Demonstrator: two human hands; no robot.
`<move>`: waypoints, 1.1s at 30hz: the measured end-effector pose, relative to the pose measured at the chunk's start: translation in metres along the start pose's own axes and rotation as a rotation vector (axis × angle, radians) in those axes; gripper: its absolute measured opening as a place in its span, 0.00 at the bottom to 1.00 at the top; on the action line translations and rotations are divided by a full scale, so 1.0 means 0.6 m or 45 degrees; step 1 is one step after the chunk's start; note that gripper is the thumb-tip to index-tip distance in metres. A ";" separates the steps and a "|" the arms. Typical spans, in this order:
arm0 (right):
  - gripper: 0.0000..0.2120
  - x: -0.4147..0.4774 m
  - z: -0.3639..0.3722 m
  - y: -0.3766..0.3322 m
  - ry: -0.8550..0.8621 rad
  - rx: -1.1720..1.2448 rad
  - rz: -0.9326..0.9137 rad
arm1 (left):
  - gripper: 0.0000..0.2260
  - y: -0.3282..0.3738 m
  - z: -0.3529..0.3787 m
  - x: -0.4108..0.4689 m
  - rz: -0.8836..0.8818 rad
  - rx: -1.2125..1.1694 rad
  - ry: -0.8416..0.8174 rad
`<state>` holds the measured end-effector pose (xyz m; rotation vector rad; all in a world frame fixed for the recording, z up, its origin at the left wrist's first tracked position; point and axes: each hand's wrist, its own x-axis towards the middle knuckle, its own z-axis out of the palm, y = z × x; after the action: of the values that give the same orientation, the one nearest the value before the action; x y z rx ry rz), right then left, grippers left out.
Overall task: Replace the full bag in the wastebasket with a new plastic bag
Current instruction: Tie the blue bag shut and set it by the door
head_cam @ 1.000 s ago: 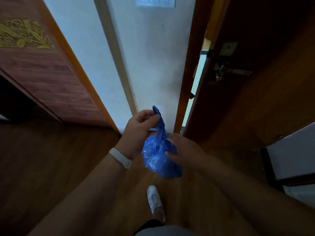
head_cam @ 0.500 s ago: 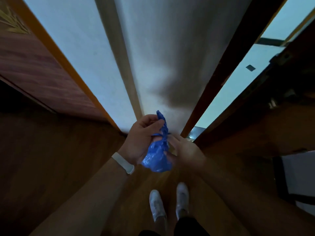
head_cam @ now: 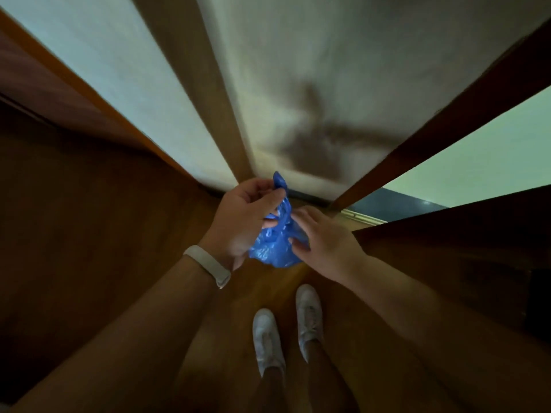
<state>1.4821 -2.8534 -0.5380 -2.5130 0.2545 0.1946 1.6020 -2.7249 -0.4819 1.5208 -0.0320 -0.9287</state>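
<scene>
A crumpled blue plastic bag (head_cam: 275, 244) hangs bunched between both hands at mid-frame, above the wooden floor. My left hand (head_cam: 244, 222), with a white band on its wrist, pinches the bag's upper end between thumb and fingers. My right hand (head_cam: 323, 242) presses its fingertips into the bag's lower right side. No wastebasket is in view.
A white wall (head_cam: 298, 84) stands straight ahead with a wooden strip (head_cam: 202, 84) running up it. A dark wooden door (head_cam: 447, 248) stands ajar at the right, a gap (head_cam: 477, 162) beside it. My two white shoes (head_cam: 286, 332) stand on the wooden floor (head_cam: 89, 234).
The view has tilted down and drawn nearer the wall; the door handle has left the frame. Both feet now stand together. The bag is more bunched between the hands.
</scene>
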 end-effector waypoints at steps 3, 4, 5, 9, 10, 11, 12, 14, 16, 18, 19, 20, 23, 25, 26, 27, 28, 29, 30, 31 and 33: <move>0.24 0.030 0.069 0.076 -0.071 -0.084 0.045 | 0.03 -0.088 -0.003 0.072 -0.034 0.030 0.074; 0.25 0.040 0.092 0.100 -0.096 -0.123 0.061 | 0.03 -0.119 -0.005 0.095 -0.047 0.045 0.097; 0.25 0.049 0.113 0.122 -0.117 -0.163 0.079 | 0.03 -0.149 -0.006 0.118 -0.061 0.062 0.112; 0.26 0.076 0.181 0.194 -0.165 -0.298 0.138 | 0.04 -0.249 -0.010 0.204 -0.072 0.177 0.166; 0.26 0.080 0.195 0.209 -0.172 -0.326 0.161 | 0.03 -0.272 -0.012 0.225 -0.074 0.219 0.191; 0.26 0.081 0.205 0.222 -0.177 -0.345 0.185 | 0.03 -0.291 -0.015 0.245 -0.088 0.255 0.213; 0.26 0.079 0.213 0.232 -0.179 -0.358 0.199 | 0.03 -0.308 -0.018 0.262 -0.119 0.287 0.227; 0.26 0.070 0.220 0.243 -0.179 -0.383 0.200 | 0.05 -0.335 -0.027 0.287 -0.220 0.371 0.231; 0.26 0.058 0.216 0.243 -0.183 -0.393 0.186 | 0.07 -0.352 -0.035 0.300 -0.288 0.460 0.218; 0.27 0.051 0.206 0.236 -0.194 -0.372 0.201 | 0.11 -0.358 -0.038 0.301 -0.276 0.585 0.174; 0.27 0.049 0.199 0.231 -0.199 -0.355 0.217 | 0.13 -0.357 -0.039 0.298 -0.251 0.664 0.123; 0.27 0.049 0.192 0.224 -0.198 -0.340 0.226 | 0.15 -0.354 -0.041 0.292 -0.222 0.732 0.061; 0.26 0.049 0.167 0.199 -0.158 -0.299 0.244 | 0.18 -0.337 -0.052 0.266 -0.151 0.865 -0.070; 0.26 0.052 0.146 0.176 -0.138 -0.302 0.260 | 0.19 -0.319 -0.064 0.243 -0.107 0.944 -0.095; 0.26 0.052 0.134 0.163 -0.131 -0.307 0.267 | 0.20 -0.308 -0.069 0.229 -0.091 0.985 -0.100; 0.25 0.052 0.121 0.148 -0.125 -0.314 0.271 | 0.20 -0.293 -0.074 0.213 -0.072 1.026 -0.105; 0.25 0.051 0.106 0.132 -0.117 -0.323 0.268 | 0.21 -0.277 -0.078 0.194 -0.043 1.068 -0.117; 0.26 0.049 0.089 0.116 -0.112 -0.333 0.261 | 0.21 -0.258 -0.081 0.174 0.003 1.115 -0.129; 0.26 0.046 0.070 0.098 -0.106 -0.344 0.251 | 0.21 -0.238 -0.084 0.153 0.057 1.165 -0.135; 0.26 0.043 0.051 0.079 -0.099 -0.357 0.239 | 0.21 -0.216 -0.085 0.132 0.116 1.223 -0.132; 0.26 0.032 0.009 0.039 -0.085 -0.393 0.213 | 0.22 -0.169 -0.085 0.087 0.244 1.392 -0.116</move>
<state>1.4952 -2.8717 -0.5593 -2.7836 0.4374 0.4118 1.6155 -2.6892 -0.6010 2.4016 -0.8542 -0.8505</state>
